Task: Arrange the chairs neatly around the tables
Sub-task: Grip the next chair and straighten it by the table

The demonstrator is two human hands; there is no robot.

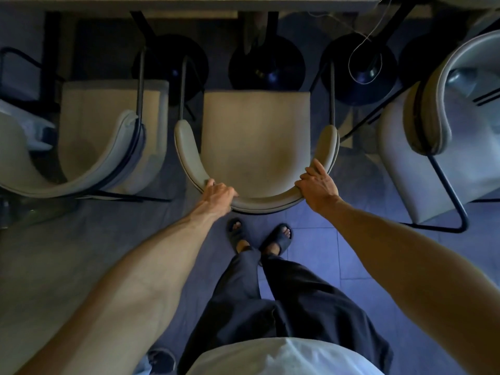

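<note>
A beige chair (254, 136) with a curved backrest stands straight below me, its seat facing the table (189, 2) along the top edge. My left hand (217, 194) grips the left part of the backrest's curve. On the right part of the curve lies my right hand (316, 182), fingers wrapped over the rim. A second beige chair (108, 125) stands to the left, close beside the first. A third chair (438, 125) sits at the right, turned at an angle to the table.
Round black table bases (266, 66) stand on the floor under the table, with a thin white cable (365, 54) looping over one. My feet in dark sandals (259, 236) stand just behind the middle chair on the tiled floor.
</note>
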